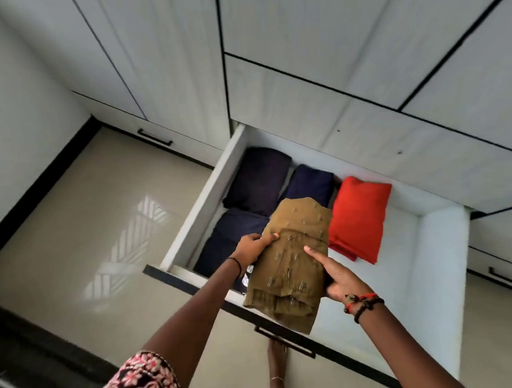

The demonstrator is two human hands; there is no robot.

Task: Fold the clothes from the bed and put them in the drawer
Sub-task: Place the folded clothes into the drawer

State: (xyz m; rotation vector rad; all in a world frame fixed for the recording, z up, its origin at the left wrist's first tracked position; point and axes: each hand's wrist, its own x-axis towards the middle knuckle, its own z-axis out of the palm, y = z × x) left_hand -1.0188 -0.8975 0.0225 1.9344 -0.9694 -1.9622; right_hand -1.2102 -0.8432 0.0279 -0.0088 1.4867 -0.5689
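1. Holding the folded brown garment (290, 257) above the drawer's (190, 215) front, my left hand (253, 249) grips one side and my right hand (336, 275) pinches the other.
2. I am at the stowing step.
3. Next, I judge, it needs lowering flat inside the drawer, beside the red cloth (358, 218).

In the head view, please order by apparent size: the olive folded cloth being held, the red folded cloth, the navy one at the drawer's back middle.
1. olive cloth: largest, but nearest the camera.
2. red cloth.
3. navy cloth: smallest, though partly hidden by the olive one.
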